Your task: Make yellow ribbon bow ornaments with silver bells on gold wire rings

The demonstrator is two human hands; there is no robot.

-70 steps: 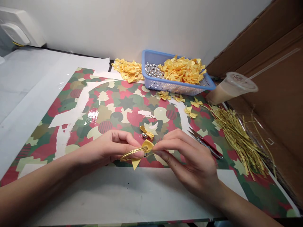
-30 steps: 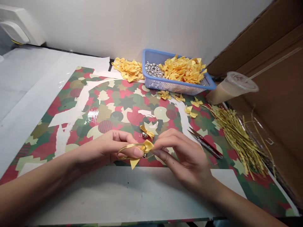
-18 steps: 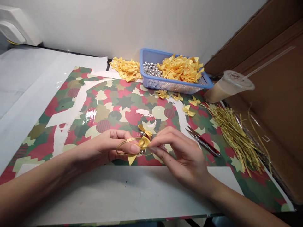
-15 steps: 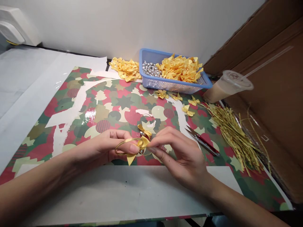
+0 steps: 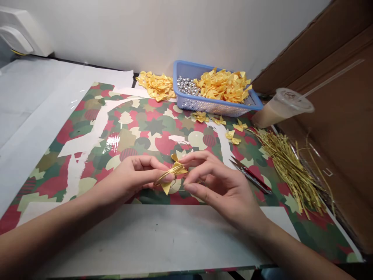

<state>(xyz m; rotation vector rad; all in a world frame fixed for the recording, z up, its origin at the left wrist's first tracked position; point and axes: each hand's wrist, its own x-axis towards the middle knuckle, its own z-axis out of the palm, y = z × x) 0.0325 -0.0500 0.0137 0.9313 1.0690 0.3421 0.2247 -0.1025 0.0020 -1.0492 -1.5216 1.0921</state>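
Note:
Between my left thumb and fingers I pinch a yellow ribbon bow (image 5: 166,187) together with a looped gold cord (image 5: 163,178). My left hand (image 5: 142,173) comes in from the lower left. A second yellow bow (image 5: 175,157) sits just beyond, and a thin wire loop (image 5: 183,143) curves out behind the bows. On the other side, my right hand (image 5: 218,181) has its thumb and fingers apart, the index fingertip at the edge of the bows. The silver bells seen beside the bows earlier are hidden now.
A blue basket (image 5: 218,107) at the back holds silver bells (image 5: 188,85) and yellow bows (image 5: 223,85). More bows (image 5: 157,85) are piled left of it. Red-handled snips (image 5: 252,175), gold cords (image 5: 291,171) and a drink cup (image 5: 279,109) with a straw stand or lie right.
The right fingers have opened from their pinch on the bow. The left hand has turned the bow and cord loop, bringing them slightly right.

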